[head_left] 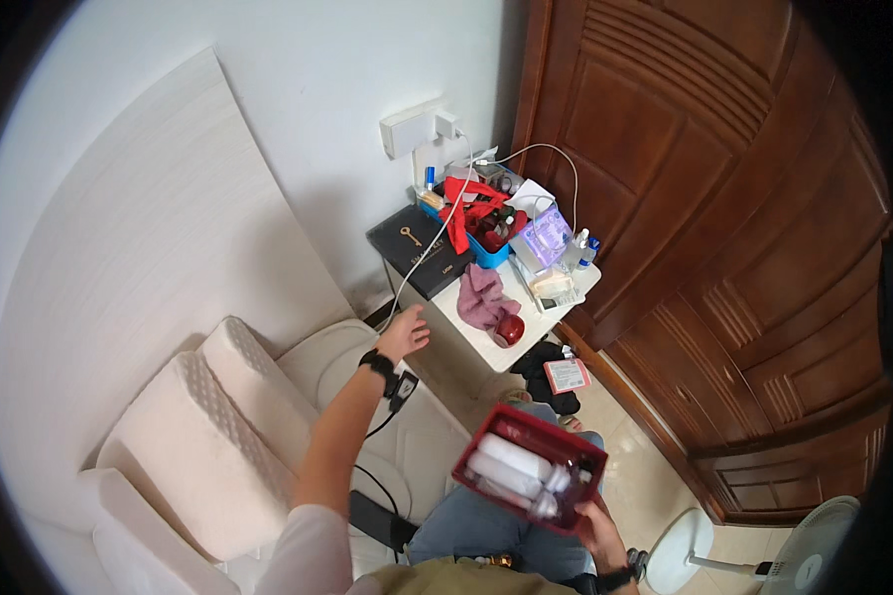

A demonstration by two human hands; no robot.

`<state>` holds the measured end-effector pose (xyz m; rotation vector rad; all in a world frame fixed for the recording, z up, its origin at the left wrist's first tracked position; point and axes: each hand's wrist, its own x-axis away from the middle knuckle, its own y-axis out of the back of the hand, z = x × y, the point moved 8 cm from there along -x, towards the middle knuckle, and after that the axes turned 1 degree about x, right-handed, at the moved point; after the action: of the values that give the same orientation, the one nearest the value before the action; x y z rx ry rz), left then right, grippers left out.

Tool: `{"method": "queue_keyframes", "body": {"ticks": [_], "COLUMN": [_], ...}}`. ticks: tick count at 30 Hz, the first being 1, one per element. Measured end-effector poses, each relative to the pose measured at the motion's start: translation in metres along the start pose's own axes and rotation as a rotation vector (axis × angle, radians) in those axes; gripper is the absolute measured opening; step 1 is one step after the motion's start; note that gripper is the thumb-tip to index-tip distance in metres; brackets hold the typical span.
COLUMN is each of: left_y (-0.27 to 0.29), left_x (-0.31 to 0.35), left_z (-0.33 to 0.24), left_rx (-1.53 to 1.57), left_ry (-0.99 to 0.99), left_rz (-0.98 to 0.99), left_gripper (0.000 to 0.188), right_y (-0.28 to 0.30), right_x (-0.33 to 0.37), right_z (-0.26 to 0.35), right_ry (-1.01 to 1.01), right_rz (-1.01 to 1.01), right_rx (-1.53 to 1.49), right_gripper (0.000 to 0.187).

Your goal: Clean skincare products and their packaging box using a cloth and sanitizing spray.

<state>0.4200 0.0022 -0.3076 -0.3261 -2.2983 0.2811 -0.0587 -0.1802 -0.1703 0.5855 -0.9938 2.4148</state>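
Observation:
My right hand (pixel 601 535) grips the near right corner of a dark red open box (pixel 474 443), held tilted above my lap. Inside it lie several white and clear bottles (pixel 516 458), slightly blurred. My left hand (pixel 404 334) reaches out beside the small white bedside table (pixel 481 347), fingers apart and nothing in them. A white cable (pixel 427 260) hangs down close to its fingertips. Nearest to it on the table top are a mauve cloth (pixel 480 296), a round red object (pixel 510 329) and a black box with a gold key print (pixel 422 248).
A blue basket (pixel 490 256) heaped with red cloth stands on the table beside a purple package (pixel 543 238) and small bottles (pixel 582 250). Cream pillows (pixel 184 446) lie on the bed at left. A brown wooden door (pixel 704 248) and a white fan (pixel 819 550) are at right.

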Motion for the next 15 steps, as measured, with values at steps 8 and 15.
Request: {"method": "queue_keyframes", "body": {"ticks": [8,15], "left_y": [-0.009,0.000], "left_x": [-0.088,-0.088], "left_z": [-0.033,-0.049], "left_rx": [-0.039,0.202], "left_ry": [-0.119,-0.158], "left_rz": [-0.285,-0.050], "left_gripper": [0.060,0.041], "right_y": [0.101,0.127], "right_x": [0.109,0.146], "right_z": [-0.023,-0.053], "right_ry": [0.070,0.041], "right_rz": [-0.331,-0.438], "right_rx": [0.035,-0.068], "right_gripper": [0.072,0.069]}}
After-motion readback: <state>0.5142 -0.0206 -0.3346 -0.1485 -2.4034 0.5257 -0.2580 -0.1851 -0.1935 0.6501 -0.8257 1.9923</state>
